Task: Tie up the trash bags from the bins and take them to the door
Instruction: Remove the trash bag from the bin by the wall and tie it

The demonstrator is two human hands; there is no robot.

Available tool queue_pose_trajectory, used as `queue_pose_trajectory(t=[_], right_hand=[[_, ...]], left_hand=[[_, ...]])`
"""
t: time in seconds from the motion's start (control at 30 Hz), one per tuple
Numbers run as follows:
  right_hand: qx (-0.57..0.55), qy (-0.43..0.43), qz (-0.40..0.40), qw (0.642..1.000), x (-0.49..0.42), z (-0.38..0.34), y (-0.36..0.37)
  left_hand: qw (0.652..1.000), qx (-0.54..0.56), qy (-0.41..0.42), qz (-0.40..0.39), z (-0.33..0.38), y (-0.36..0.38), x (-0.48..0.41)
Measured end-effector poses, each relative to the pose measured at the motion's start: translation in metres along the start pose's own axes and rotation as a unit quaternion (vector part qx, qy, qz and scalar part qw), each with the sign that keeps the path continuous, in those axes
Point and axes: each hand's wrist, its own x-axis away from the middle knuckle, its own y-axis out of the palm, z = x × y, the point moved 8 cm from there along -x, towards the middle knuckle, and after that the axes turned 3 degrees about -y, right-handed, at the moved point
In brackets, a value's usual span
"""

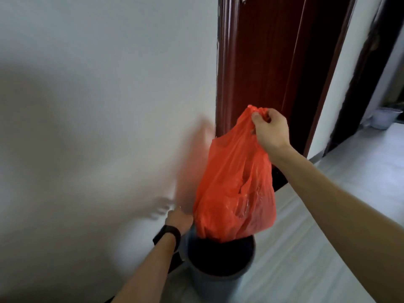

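Hanging straight down from the right hand [270, 130], the orange bag [235, 184] fills the middle of the frame; its long axis runs vertically, from the bunched neck at the hand to the rounded bottom just inside the mouth of the grey bin [220, 272] at lower centre; the fingers are pinched tight around the gathered top, so the grip sits directly above the load; the bag's bottom looks almost clear of the rim, so the lift likely needs only a little more height, straight up; the left hand [179, 219] lies lower and to the left, beside the bag near the bin's far edge, against the white wall [98, 106]; whether it is curled on the rim or loose I cannot tell; the dark red door [262, 62] stands behind, upper right of centre.
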Motion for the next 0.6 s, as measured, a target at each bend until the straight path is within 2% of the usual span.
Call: queue_pose_trajectory(t=[0.13,0.2,0.27,0.33,0.43,0.53,0.6], right_hand=[[-0.013,-0.008,0.025,1.000,-0.015,-0.016,-0.054],[-0.002,-0.009,0.035,0.999,-0.017,-0.014,-0.079],[0.001,-0.003,0.045,0.999,-0.014,-0.005,-0.100],[0.014,0.008,0.042,0.999,-0.007,0.008,-0.112],[0.028,0.020,0.019,0.999,0.011,0.025,-0.131],[0.102,0.030,-0.014,0.994,0.029,0.044,-0.161],[0.114,0.069,-0.016,0.991,0.038,0.072,-0.194]], left_hand=[[0.975,0.140,0.173,-0.008,0.112,-0.022,0.026],[0.942,0.227,0.231,-0.087,0.167,-0.011,0.041],[0.906,0.271,0.280,-0.167,0.219,0.009,0.061],[0.881,0.239,0.361,-0.191,0.268,0.031,0.084],[0.846,0.130,0.487,-0.176,0.322,0.082,0.113],[0.846,0.002,0.501,-0.181,0.337,0.151,0.124],[0.854,-0.017,0.466,-0.229,0.331,0.203,0.126]])
